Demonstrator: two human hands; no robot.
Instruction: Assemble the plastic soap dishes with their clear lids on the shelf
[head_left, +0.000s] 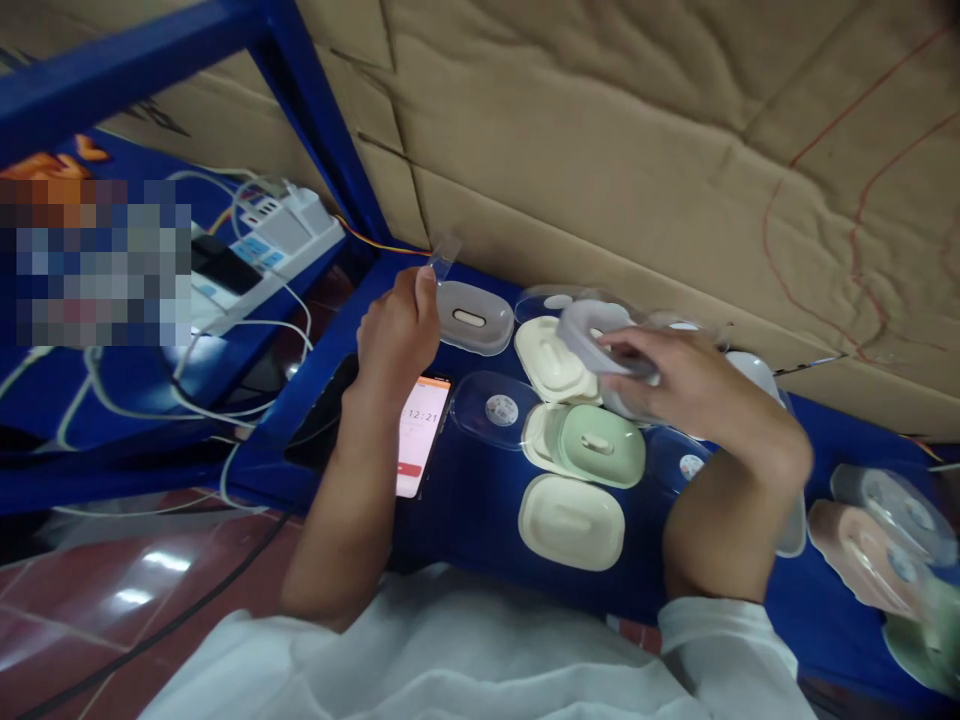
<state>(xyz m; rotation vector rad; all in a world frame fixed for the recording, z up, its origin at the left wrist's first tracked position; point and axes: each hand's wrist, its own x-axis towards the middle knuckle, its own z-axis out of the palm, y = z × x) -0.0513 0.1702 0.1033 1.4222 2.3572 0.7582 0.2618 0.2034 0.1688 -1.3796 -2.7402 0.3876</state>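
Note:
My left hand is closed, with a small clear plastic strip sticking up from its fingertips. Just right of it a grey oval plastic dish with a raised oval centre lies on the blue table. My right hand grips another grey plastic dish, tilted above the back of the group. Under and before that dish are a cream dish, a green dish overlapping a second cream piece, and a cream dish nearest me. A clear lid with a round sticker lies left of these.
A phone with a lit timer screen lies by my left forearm. Farther left, a power strip with white cables sits behind a blue frame. Cardboard lines the back. Pink and green dishes with clear lids are at right.

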